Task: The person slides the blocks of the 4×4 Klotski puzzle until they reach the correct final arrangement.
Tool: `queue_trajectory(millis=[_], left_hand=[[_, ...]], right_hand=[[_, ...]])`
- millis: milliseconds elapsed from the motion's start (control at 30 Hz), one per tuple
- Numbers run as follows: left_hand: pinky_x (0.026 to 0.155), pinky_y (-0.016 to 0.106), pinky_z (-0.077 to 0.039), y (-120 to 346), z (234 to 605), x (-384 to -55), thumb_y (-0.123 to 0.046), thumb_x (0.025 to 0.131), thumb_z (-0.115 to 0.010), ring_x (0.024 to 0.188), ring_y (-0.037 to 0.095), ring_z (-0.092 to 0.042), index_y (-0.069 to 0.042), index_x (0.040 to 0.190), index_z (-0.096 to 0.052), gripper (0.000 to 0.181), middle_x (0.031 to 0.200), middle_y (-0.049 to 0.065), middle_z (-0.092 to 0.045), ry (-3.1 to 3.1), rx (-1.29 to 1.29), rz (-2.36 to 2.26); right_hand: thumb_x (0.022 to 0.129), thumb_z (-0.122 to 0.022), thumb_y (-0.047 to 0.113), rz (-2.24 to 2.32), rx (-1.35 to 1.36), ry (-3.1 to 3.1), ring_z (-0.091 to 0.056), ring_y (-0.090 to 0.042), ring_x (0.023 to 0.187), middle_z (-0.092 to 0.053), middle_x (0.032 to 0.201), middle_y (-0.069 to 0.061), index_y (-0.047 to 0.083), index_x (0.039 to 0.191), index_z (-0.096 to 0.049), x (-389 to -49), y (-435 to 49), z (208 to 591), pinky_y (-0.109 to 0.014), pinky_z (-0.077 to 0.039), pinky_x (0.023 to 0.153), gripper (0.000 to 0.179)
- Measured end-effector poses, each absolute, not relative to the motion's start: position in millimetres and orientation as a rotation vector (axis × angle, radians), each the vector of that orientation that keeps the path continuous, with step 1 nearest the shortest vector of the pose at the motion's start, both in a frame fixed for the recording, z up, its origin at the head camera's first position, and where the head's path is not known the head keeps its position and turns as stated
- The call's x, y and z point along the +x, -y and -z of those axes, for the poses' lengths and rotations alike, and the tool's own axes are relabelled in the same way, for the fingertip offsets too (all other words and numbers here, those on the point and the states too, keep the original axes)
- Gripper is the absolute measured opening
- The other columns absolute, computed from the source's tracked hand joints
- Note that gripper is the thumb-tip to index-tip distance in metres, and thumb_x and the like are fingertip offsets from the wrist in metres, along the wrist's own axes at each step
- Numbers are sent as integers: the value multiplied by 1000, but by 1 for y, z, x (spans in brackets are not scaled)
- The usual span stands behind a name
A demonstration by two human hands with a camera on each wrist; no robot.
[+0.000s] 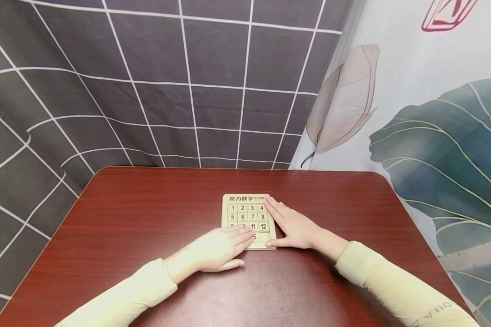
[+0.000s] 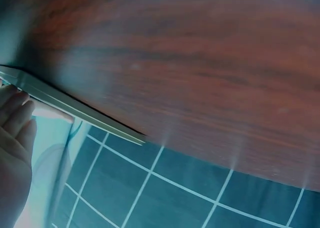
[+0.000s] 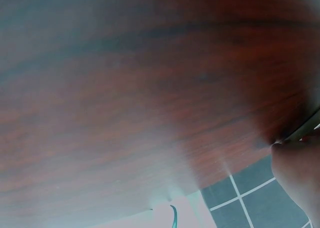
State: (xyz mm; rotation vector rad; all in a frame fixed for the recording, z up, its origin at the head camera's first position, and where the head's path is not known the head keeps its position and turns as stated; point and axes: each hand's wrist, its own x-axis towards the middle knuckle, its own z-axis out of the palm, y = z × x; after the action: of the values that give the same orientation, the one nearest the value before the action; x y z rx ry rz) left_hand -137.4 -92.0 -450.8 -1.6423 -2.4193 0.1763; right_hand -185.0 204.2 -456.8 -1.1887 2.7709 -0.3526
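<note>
A pale number slide puzzle (image 1: 242, 208) lies flat on the table, its tiles in rows counting up from 1 at the top left. The slot at the bottom right of its grid holds no tile. My left hand (image 1: 217, 249) reaches over the lower left of the puzzle, straight fingertips on the bottom tiles and hiding several of them. Along the right edge lies my right hand (image 1: 296, 228), fingers extended to the top right corner and thumb at the bottom right one. The left wrist view catches the puzzle's side edge (image 2: 85, 108) beside the left fingers.
The reddish-brown wooden table (image 1: 147, 204) extends around the puzzle on all sides. Behind it hangs a dark curtain (image 1: 212, 109) with a white grid. A pale curtain (image 1: 409, 72) with leaf prints hangs on the right.
</note>
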Motion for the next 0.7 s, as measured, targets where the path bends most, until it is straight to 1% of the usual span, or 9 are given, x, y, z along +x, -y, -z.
queue_trajectory(millis=[300, 400, 533, 700], left_hand=[[124, 36, -46, 101, 450, -140, -50, 107, -55, 146, 23, -58, -6, 150, -59, 62, 156, 10, -60, 2423, -1639, -138], [124, 37, -47, 109, 448, -141, -49, 106, -57, 145, 25, -59, -5, 149, -61, 61, 154, 11, -62, 2425, -1616, -132], [123, 40, -47, 125, 446, -143, -46, 103, -63, 142, 26, -60, -3, 145, -64, 59, 150, 12, -65, 2455, -1555, -98], [125, 43, -45, 145, 446, -146, -45, 103, -65, 144, 28, -59, -3, 146, -63, 61, 152, 14, -63, 2570, -1417, -81]], right_hand=[[92, -73, 59, 341, -1194, -2767, -25, -39, 163, -14, 177, -24, -8, 165, -22, -186, -205, 456, -54, -29, 133, 112], [92, -73, 60, 334, -1197, -2769, -25, -38, 163, -15, 177, -24, -8, 165, -22, -188, -205, 456, -54, -30, 133, 112], [91, -73, 61, 323, -1197, -2771, -25, -38, 164, -15, 177, -24, -8, 165, -22, -189, -206, 456, -54, -30, 133, 113], [92, -73, 61, 324, -1194, -2766, -25, -38, 164, -15, 177, -24, -8, 165, -22, -190, -207, 457, -55, -29, 133, 113]])
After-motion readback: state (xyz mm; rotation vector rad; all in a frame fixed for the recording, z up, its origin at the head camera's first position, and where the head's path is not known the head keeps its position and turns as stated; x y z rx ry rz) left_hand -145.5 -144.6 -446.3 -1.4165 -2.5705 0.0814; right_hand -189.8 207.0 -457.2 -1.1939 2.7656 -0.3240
